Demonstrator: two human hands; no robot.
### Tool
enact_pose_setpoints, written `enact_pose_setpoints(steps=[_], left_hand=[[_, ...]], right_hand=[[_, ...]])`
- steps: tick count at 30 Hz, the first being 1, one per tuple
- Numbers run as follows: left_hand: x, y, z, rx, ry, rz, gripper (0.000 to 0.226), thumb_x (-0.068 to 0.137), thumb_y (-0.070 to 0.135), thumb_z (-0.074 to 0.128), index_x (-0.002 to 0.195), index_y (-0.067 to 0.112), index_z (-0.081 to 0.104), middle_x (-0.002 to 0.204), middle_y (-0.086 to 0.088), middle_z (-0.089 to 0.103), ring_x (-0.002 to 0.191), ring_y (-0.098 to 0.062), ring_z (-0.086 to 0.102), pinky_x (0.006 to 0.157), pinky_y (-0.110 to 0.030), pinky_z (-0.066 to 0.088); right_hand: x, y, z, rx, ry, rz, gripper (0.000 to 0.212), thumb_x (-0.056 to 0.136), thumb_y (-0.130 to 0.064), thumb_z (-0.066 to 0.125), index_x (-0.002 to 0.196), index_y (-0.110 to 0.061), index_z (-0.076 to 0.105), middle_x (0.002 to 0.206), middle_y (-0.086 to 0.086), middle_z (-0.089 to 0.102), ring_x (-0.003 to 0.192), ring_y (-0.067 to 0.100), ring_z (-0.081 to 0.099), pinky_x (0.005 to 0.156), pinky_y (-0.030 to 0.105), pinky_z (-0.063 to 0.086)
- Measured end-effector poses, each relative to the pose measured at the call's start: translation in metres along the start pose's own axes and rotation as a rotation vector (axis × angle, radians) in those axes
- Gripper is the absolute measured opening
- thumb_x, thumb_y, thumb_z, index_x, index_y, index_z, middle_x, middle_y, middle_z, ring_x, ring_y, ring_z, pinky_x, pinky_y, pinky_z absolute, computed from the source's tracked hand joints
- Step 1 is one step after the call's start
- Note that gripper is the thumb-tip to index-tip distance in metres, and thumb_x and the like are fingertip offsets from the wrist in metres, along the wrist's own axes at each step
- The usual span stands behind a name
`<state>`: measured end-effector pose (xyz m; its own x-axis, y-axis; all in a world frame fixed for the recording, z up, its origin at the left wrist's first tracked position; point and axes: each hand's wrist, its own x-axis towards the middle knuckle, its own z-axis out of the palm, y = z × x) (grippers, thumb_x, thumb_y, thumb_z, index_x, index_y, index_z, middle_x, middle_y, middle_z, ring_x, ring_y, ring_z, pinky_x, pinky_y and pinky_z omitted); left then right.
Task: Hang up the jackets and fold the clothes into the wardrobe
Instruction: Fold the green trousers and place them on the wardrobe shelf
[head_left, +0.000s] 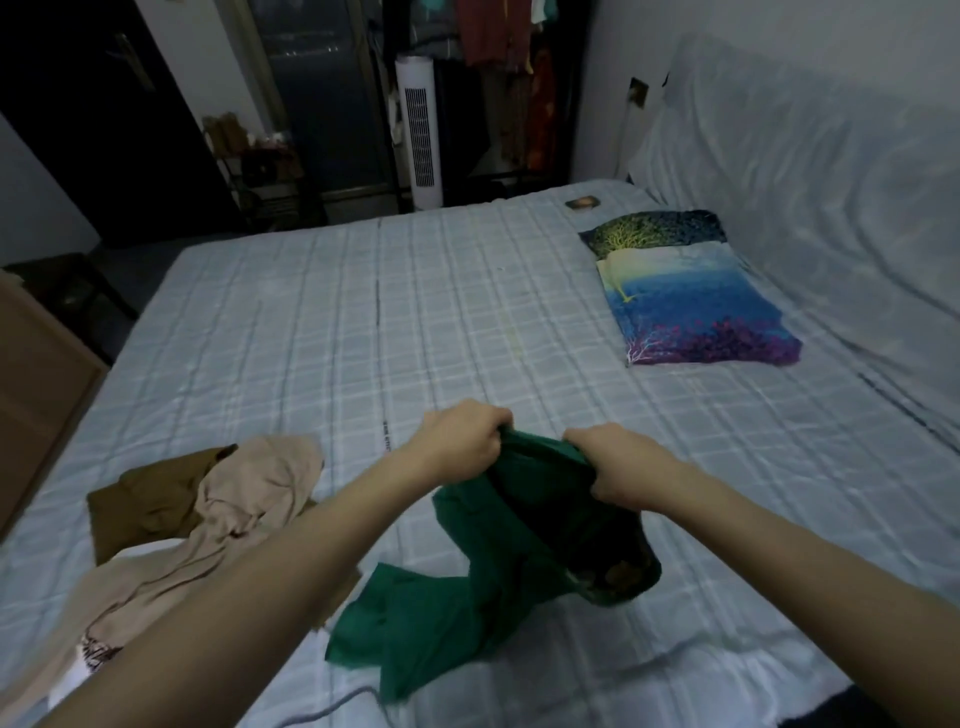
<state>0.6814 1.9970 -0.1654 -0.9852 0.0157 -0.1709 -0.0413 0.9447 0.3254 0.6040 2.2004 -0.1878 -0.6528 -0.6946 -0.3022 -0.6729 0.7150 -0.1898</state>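
Fingers of left hand (460, 441) and right hand (621, 465) curled tight, each gripping the upper edge of the green garment (498, 577). Garment hangs from both grips; lower end rests on the plaid bed cover (322, 312). Beige clothes (249, 493) and brown garment (150, 499) lie just left. Small dark print on cover, possibly lettering; unreadable.

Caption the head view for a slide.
Both hands grip a green garment over the bed, beside a beige one.
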Motion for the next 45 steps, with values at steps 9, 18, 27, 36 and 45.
enact_pose_setpoints(steps=[9,18,27,36,45], left_hand=[[-0.005,-0.091,-0.061,0.262,0.080,-0.023,0.023,0.093,0.042,0.050,0.082,0.022,0.047,0.078,0.004,0.051,0.076,-0.023,0.055,0.066,-0.038,0.049],[-0.042,-0.202,-0.059,0.235,-0.219,-0.159,0.043,0.092,0.006,0.044,0.128,0.026,0.057,0.126,0.001,0.048,0.115,-0.023,0.045,0.098,-0.039,0.040],[-0.036,-0.244,-0.050,0.065,-0.494,-0.452,0.035,0.091,0.002,0.037,0.109,0.015,0.065,0.111,-0.007,0.064,0.099,-0.024,0.058,0.087,-0.037,0.047],[0.031,-0.276,-0.072,-0.296,-0.502,-0.893,0.046,0.094,0.019,0.024,0.123,-0.010,0.044,0.110,-0.019,0.069,0.066,-0.035,0.072,0.065,-0.038,0.060],[0.171,-0.300,-0.273,-0.610,0.374,-0.725,0.039,0.097,0.002,0.029,0.115,0.009,0.063,0.103,-0.023,0.067,0.074,-0.038,0.068,0.046,-0.039,0.057]], right_hand=[[0.051,0.041,0.027,-0.220,0.176,0.179,0.010,0.087,-0.016,0.052,0.095,-0.022,0.052,0.098,0.002,0.055,0.095,0.026,0.060,0.066,0.033,0.048],[0.104,0.005,0.024,1.160,0.026,0.664,0.022,0.095,-0.006,0.040,0.101,-0.005,0.061,0.098,0.019,0.066,0.085,0.032,0.066,0.055,0.046,0.056],[0.144,-0.016,0.011,1.358,-0.241,0.550,0.010,0.092,-0.015,0.051,0.094,-0.012,0.060,0.078,0.012,0.061,0.070,0.022,0.057,0.053,0.028,0.050],[0.219,0.002,-0.039,0.342,-0.271,0.654,0.028,0.090,-0.021,0.044,0.090,0.004,0.057,0.086,0.021,0.066,0.063,0.036,0.069,0.052,0.038,0.059],[0.340,-0.016,-0.241,1.604,0.267,0.462,0.030,0.104,-0.011,0.027,0.120,0.000,0.050,0.105,0.022,0.061,0.097,0.043,0.062,0.047,0.048,0.055]])
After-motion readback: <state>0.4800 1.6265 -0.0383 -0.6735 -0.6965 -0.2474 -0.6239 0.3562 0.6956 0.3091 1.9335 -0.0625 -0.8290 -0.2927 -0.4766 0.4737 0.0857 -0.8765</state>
